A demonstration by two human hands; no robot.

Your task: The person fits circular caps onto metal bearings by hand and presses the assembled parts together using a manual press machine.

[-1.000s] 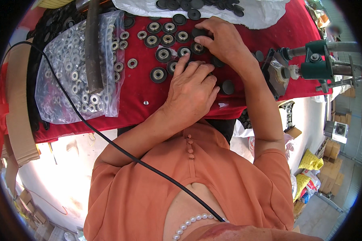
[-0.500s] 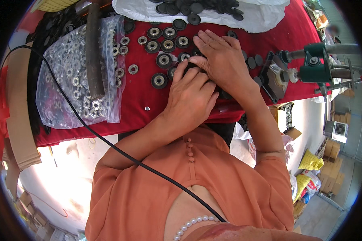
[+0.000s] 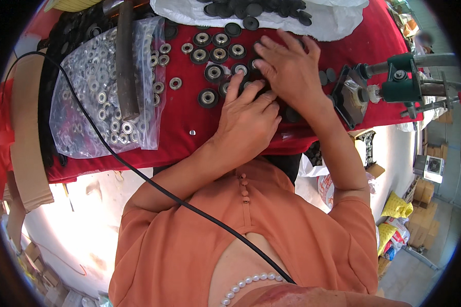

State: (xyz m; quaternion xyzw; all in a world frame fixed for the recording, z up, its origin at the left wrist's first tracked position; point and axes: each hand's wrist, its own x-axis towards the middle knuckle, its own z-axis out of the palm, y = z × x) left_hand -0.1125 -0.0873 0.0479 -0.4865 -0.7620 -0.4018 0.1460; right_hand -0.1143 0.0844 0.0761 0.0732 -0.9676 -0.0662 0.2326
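Low over a group of black discs my left hand (image 3: 249, 117) bends its fingers, the index stretched out apart from the rest. Its fingertips rest by a bearing-fitted disc (image 3: 240, 69), and the hand hides part of the discs beneath it. Just right of it, my right hand (image 3: 293, 71) lies palm down with fingers spread, covering more discs; nothing shows in its grasp. Left of the hands stand several black discs with metal bearings in their centres, such as this one (image 3: 208, 97). Loose bearings (image 3: 175, 83) lie farther left on the red cloth (image 3: 189, 148).
A clear plastic bag of bearings (image 3: 89, 110) lies left with a dark bar (image 3: 126, 66) across it. At the back, black discs (image 3: 251, 23) lie on white sheeting (image 3: 333, 23). A green metal fixture (image 3: 400, 79) stands right. A black cable (image 3: 153, 192) crosses in front.
My right hand has lifted its fingers and spread them, moving slightly away from my left. The left index finger has straightened outward. The whole view has shifted a little.
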